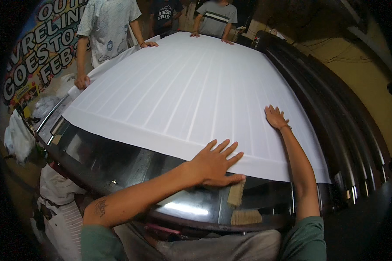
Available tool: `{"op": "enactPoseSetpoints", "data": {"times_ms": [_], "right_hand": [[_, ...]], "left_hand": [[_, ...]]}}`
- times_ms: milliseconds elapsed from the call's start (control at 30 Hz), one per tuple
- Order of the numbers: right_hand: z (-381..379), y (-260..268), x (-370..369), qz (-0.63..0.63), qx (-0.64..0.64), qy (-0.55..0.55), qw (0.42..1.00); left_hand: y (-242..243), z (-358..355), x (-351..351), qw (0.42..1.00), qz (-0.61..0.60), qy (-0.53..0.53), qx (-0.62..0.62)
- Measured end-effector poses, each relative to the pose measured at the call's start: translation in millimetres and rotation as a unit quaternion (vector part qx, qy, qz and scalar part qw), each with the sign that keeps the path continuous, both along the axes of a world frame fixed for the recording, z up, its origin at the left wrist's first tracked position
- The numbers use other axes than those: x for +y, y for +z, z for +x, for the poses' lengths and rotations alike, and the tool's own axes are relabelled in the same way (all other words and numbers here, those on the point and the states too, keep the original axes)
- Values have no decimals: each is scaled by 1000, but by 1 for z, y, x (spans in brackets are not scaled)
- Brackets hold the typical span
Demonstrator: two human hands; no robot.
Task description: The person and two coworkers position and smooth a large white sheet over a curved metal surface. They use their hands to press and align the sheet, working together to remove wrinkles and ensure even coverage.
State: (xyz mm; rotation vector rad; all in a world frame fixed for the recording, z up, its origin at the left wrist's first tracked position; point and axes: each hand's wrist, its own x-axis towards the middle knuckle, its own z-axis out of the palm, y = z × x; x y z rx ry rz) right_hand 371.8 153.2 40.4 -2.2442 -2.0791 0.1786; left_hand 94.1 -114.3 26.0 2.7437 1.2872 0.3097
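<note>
White fabric (183, 91) with long pale lines or folds running away from me covers most of a dark, glossy table (117, 160). My left hand (217, 164) lies palm down across the fabric's near edge, fingers spread on the cloth and thumb over the dark surface. Farther up, toward the right side, my right hand (276, 116) rests flat on the cloth with its fingers slightly apart. Neither hand grasps anything. Close below my left thumb is a strip of tan tape or cardboard (236, 194); a second tan piece (246, 217) sits at the table's near edge.
Along the right side run long dark metal rails (333, 120). One person (109, 31) at the left and another (217, 18) at the far end have hands on the fabric; a third person (165, 14) stands behind. White cloth bundles (19, 137) hang at left, near a printed banner (49, 39).
</note>
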Motion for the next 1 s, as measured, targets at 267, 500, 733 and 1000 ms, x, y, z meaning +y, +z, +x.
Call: {"op": "enactPoseSetpoints", "data": {"times_ms": [267,500,733,1000], "right_hand": [[104,-6,-114,25,-20,-81,996],[130,4,-159,48,0,-158,986],[135,-9,-159,35,-9,-159,987],[143,-10,-159,38,-17,-166,985]], "left_hand": [[17,-11,16,999,-44,-12,-22],[12,-65,46,964,130,194,-124],[7,-102,57,944,59,319,-54],[5,-109,49,935,-64,349,9]]}}
